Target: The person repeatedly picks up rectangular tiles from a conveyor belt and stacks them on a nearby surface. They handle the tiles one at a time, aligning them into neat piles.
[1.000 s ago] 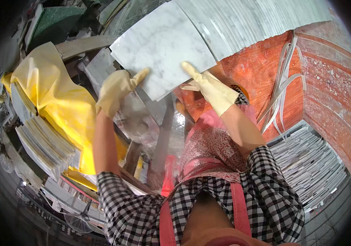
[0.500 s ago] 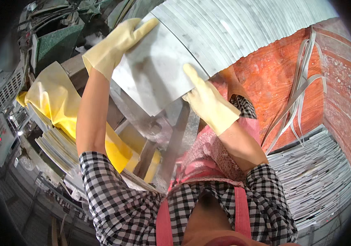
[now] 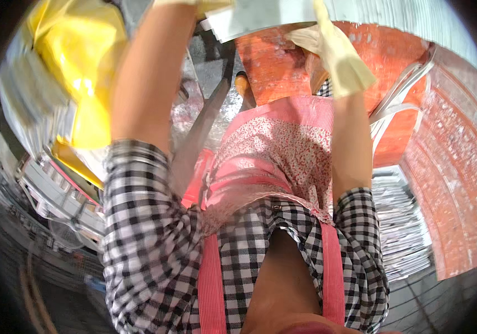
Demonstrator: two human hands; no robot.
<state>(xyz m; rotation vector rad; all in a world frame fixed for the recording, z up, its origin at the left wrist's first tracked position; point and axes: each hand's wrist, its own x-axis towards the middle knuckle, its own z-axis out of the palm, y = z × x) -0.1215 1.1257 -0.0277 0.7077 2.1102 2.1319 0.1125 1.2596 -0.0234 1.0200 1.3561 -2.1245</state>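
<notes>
A pale grey stone slab (image 3: pixel 261 19) is raised at the top edge of the head view, mostly cut off. My right hand (image 3: pixel 336 53), in a cream rubber glove, grips the slab's right lower edge. My left hand (image 3: pixel 205 5), also gloved, reaches up at the slab's left side and is nearly out of frame; only a bit of the glove shows. Both bare forearms rise from checked sleeves. A pink apron hangs below.
A yellow sheet (image 3: pixel 82 61) covers a stack on the left. A stack of thin grey tiles (image 3: pixel 403 228) lies at the lower right. Wet orange-red floor (image 3: pixel 450 161) spreads on the right. A grey metal bar (image 3: pixel 205 117) runs down the middle.
Both hands have lifted the slab higher and closer to the camera, so it now sits at the top edge. The view has tilted down toward the apron.
</notes>
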